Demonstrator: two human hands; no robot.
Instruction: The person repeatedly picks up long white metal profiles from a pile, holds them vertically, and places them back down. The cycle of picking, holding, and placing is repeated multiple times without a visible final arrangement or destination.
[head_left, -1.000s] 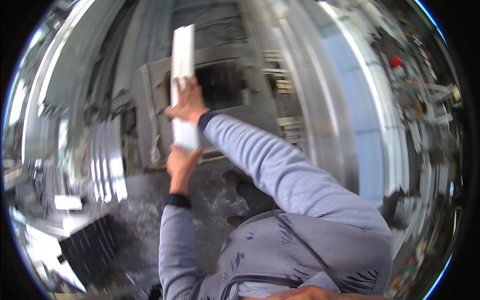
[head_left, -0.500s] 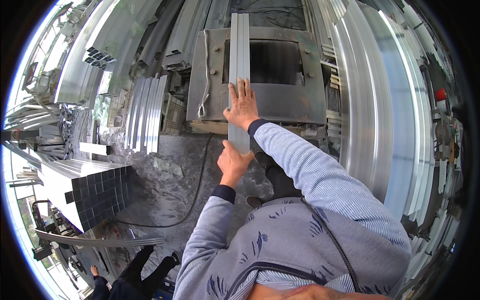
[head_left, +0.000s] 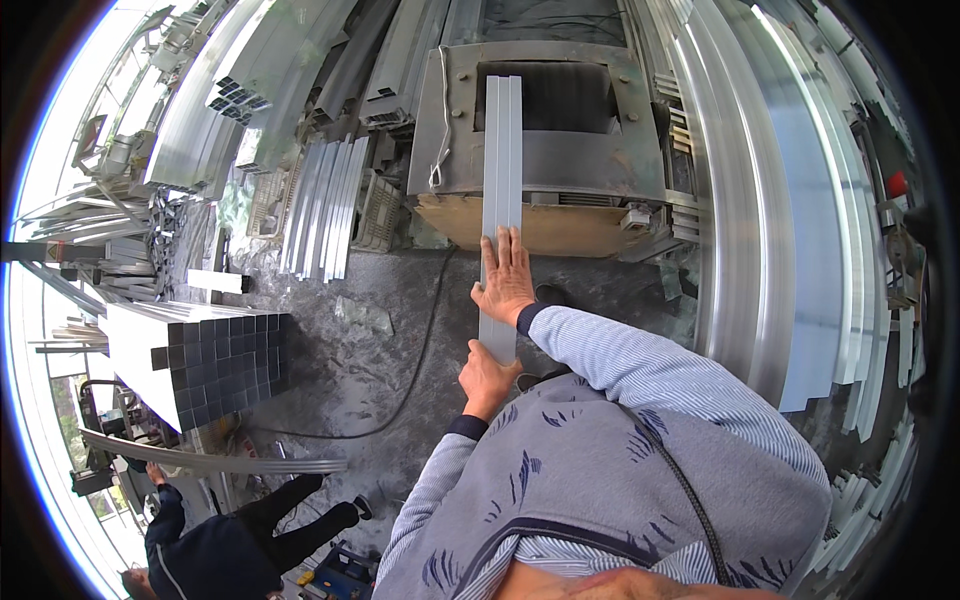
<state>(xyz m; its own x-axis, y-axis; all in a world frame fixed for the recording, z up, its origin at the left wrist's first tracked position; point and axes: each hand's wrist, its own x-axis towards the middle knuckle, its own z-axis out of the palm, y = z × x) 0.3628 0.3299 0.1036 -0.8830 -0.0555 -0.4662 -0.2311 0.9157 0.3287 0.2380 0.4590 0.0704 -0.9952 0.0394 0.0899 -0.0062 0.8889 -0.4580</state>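
Note:
A long grey metal profile with grooves runs away from my body, its far end over the dark opening of a metal machine housing. My left hand is closed round the near end of the profile, with the thumb along its side. Farther up, my right hand lies on top of the profile, fingers stretched forward and thumb out to the left. The underside of the profile is hidden.
Bundled square tubes lie at left, by a black cable on the floor. Long profiles line the right. At lower left, a co-worker in dark clothes is near a curved strip. Beside the housing sits a crate.
Both hands and the profile have drawn back toward my body, away from the machine housing. More of the co-worker at lower left has come into view.

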